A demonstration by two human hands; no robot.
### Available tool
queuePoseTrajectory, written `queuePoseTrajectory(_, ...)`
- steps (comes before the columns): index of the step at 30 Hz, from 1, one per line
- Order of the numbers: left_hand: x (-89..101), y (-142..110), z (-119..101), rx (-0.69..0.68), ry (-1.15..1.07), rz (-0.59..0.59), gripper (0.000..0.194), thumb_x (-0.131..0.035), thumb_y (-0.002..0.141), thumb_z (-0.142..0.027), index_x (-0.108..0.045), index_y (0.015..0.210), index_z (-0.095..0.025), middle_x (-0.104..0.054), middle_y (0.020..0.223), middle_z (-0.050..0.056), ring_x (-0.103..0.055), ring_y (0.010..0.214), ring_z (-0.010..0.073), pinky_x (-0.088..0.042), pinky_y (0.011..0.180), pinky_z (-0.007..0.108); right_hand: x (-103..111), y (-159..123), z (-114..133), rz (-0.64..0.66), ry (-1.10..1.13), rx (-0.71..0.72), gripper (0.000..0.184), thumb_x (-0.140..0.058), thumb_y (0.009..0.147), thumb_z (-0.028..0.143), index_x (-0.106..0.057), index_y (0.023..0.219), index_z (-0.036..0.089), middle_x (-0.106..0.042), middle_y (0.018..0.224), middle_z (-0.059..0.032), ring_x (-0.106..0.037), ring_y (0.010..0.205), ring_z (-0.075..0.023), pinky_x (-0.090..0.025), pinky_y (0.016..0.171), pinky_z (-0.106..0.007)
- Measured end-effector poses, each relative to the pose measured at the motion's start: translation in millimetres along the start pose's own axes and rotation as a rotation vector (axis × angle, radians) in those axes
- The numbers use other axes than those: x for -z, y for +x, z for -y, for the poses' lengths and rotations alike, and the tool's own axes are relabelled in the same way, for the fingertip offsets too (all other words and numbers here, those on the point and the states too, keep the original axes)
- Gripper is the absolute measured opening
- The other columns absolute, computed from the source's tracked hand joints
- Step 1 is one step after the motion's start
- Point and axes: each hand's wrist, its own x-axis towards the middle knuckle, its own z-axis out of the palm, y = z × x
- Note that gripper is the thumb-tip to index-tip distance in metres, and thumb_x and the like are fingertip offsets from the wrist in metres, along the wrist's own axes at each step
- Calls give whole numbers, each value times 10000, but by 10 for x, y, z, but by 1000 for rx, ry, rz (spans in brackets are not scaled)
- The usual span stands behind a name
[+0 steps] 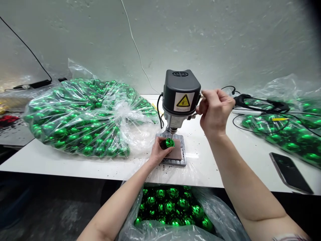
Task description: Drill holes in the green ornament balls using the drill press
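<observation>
My left hand (159,151) pinches 1 green ball (170,143) directly beneath the drill (182,95), likely to steady it. My right hand (216,112) grips the handle (192,116) at the drill's right, apparently for control.

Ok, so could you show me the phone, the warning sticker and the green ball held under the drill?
Phone (291,172): head view, middle of its dark screen.
Warning sticker (184,101): head view, on its yellow triangle.
Green ball (170,143): head view, on its shiny upper side.
</observation>
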Motion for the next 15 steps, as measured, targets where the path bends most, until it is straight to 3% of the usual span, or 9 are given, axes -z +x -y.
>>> queuePoseTrajectory(2, 51, -192, -160, 28, 87, -68, 493, -845, 695, -339, -500, 1013, -187, -642, 962, 42, -629, 875, 185, -501, 786, 327, -77, 129, 72, -10, 19, -97, 380, -653, 772, 168, -391, 499, 212, -349, 414, 81, -284, 354, -49, -226, 326, -221)
queuePoseTrajectory(3, 98, -314, -262, 41, 142, -43, 493, -849, 694, -359, -509, 1006, -186, -642, 936, 36, -617, 842, 179, -488, 756, 317, -96, 169, 83, -15, 25, -121, 381, -657, 767, 174, -386, 504, 215, -333, 416, 83, -274, 359, -49, -213, 322, -220)
queuePoseTrajectory(4, 158, -441, -370, 48, 190, 44, 500, -858, 684, -385, -526, 999, -184, -644, 919, 34, -606, 818, 177, -473, 729, 308, -104, 193, 82, -18, 28, -135, 378, -662, 765, 182, -385, 510, 217, -328, 419, 83, -271, 363, -50, -204, 320, -220)
queuePoseTrajectory(7, 392, -705, -643, 8, 304, 483, 491, -857, 685, -487, -616, 987, -184, -677, 962, 53, -613, 875, 205, -461, 742, 310, -97, 199, 49, -11, 28, -137, 373, -665, 760, 192, -382, 518, 218, -342, 429, 77, -272, 371, -53, -198, 322, -224)
queuePoseTrajectory(9, 556, -665, -712, -25, 354, 583, 414, -776, 777, -529, -653, 982, -191, -696, 1005, 62, -628, 934, 219, -474, 793, 321, -89, 181, 34, -10, 27, -127, 377, -661, 759, 199, -377, 512, 218, -343, 424, 75, -271, 368, -52, -199, 326, -227)
queuePoseTrajectory(12, 775, -233, -617, -25, 525, 393, 332, -483, 998, -469, -643, 999, -179, -711, 999, 78, -652, 913, 202, -497, 803, 319, -90, 165, 31, -18, 31, -112, 382, -661, 750, 206, -367, 507, 215, -336, 432, 79, -259, 366, -42, -192, 330, -223)
queuePoseTrajectory(14, 905, 190, -480, 20, 841, 261, 336, -346, 1048, -330, -635, 1050, -159, -717, 1020, 101, -664, 931, 198, -505, 816, 307, -92, 165, 30, -19, 34, -100, 379, -665, 743, 208, -368, 508, 213, -342, 443, 80, -258, 367, -37, -189, 331, -221)
queuePoseTrajectory(15, 966, 401, -411, 72, 1055, 243, 300, -354, 1035, -252, -632, 1092, -156, -717, 1064, 110, -667, 982, 203, -505, 853, 307, -93, 166, 27, -19, 35, -94, 378, -666, 741, 209, -369, 508, 212, -343, 444, 80, -259, 366, -36, -188, 330, -221)
